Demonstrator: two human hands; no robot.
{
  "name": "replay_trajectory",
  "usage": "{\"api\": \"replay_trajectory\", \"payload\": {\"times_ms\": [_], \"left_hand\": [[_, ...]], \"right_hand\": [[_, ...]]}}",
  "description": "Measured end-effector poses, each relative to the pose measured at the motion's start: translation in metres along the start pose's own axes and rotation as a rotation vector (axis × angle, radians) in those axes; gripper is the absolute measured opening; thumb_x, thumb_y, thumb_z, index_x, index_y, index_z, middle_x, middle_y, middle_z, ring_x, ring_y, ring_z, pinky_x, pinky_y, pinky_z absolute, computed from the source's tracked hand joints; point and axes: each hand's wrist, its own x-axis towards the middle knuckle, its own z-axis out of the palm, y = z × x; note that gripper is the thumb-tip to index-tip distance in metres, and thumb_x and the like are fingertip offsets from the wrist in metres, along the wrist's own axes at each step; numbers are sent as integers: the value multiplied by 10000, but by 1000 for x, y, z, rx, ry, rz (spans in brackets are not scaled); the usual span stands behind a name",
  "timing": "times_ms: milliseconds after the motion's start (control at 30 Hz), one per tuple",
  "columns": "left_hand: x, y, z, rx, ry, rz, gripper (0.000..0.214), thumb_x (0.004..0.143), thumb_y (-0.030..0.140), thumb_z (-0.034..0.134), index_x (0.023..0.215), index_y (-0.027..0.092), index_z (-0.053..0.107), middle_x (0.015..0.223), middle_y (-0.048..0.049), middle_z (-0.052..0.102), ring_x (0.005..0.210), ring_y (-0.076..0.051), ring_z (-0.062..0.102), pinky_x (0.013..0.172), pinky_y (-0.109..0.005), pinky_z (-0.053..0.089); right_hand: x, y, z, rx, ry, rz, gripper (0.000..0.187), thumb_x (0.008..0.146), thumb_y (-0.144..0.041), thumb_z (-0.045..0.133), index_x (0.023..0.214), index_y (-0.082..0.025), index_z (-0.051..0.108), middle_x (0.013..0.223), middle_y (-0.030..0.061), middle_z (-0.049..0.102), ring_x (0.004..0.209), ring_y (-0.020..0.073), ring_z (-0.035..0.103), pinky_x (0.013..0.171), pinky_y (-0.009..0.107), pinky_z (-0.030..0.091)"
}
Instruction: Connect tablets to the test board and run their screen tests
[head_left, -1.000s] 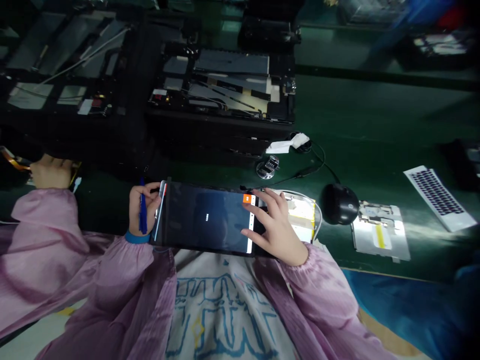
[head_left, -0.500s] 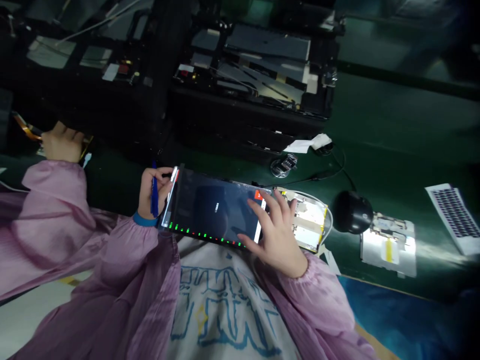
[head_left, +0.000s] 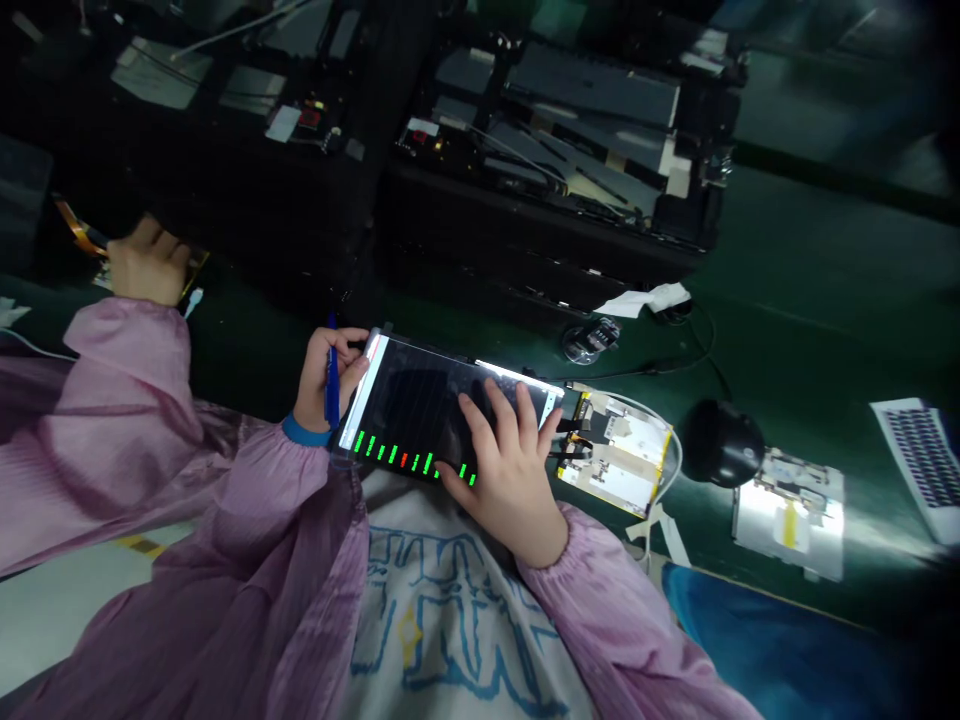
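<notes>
Bench (head_left: 787, 280), green-matted, far left: a co-worker's hand (head_left: 146, 265) is resting apart | your left hand (head_left: 326, 375) is gripping a blue pen (head_left: 331, 385) and pinching the left edge of the black glass tablet (head_left: 420, 400), held at the bench's near edge | green bars are now lighting its lower edge, so it looks live | your right hand (head_left: 510, 465), open, is pressing flat on the screen, having slid in from the right edge.

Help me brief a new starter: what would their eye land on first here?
The tablet close in front, its dark screen showing a row of green bars. The right hand lies spread on it; the left hand grips its left end with a blue pen. Farther right, a brightly lit metal plate glows.
</notes>
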Motion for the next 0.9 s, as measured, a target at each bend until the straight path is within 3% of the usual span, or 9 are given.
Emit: {"api": "replay_trajectory", "payload": {"times_ms": [133,267,333,433,633,767,900], "left_hand": [[3,2,-1,19,15,17,243,791,260,682,845,217,450,1040,-45,664,612,-122,621,566,-272,503],[8,2,-3,30,22,38,265,770,263,701,837,221,447,1027,-41,676,714,-157,674,605,-273,523],[10,3,-3,46,24,52,281,765,284,709,839,217,445,1019,-46,677,675,-150,665,579,-265,516],[11,4,-4,71,12,35,298,778,304,708,846,205,435,1033,-55,669,596,-107,628,555,-241,499],[17,-1,-7,112,16,86,357,754,343,743,848,203,428,1004,-56,657,949,-189,666,701,-267,534],[19,-2,-5,152,30,96,379,742,360,750,845,199,422,967,-48,657,958,-193,663,724,-289,536],[20,2,-1,196,49,99,382,731,370,750,835,211,419,918,-18,639,933,-199,657,698,-306,536]], "right_hand": [[7,20,-11,73,57,30,659,858,-449,574,1411,-164,357,1475,174,369,1406,415,217,1081,714,153],[24,92,-29,88,238,228,331,915,-265,442,1216,-173,549,1259,151,554,1215,317,480,1016,535,388],[31,128,-34,37,172,311,263,883,-177,438,1060,-154,629,1084,149,617,1044,298,562,916,476,458],[36,159,-31,-24,31,290,187,817,-163,542,964,-158,659,995,129,622,953,290,565,857,441,472],[34,169,-13,5,89,240,115,861,-161,544,885,-161,657,924,110,606,896,255,567,815,385,483],[29,174,-16,84,152,220,117,870,-139,532,863,-152,648,890,110,615,861,247,585,785,380,499],[14,155,-34,229,242,192,90,896,-199,560,874,-174,644,851,91,650,829,234,613,757,383,516]]}}
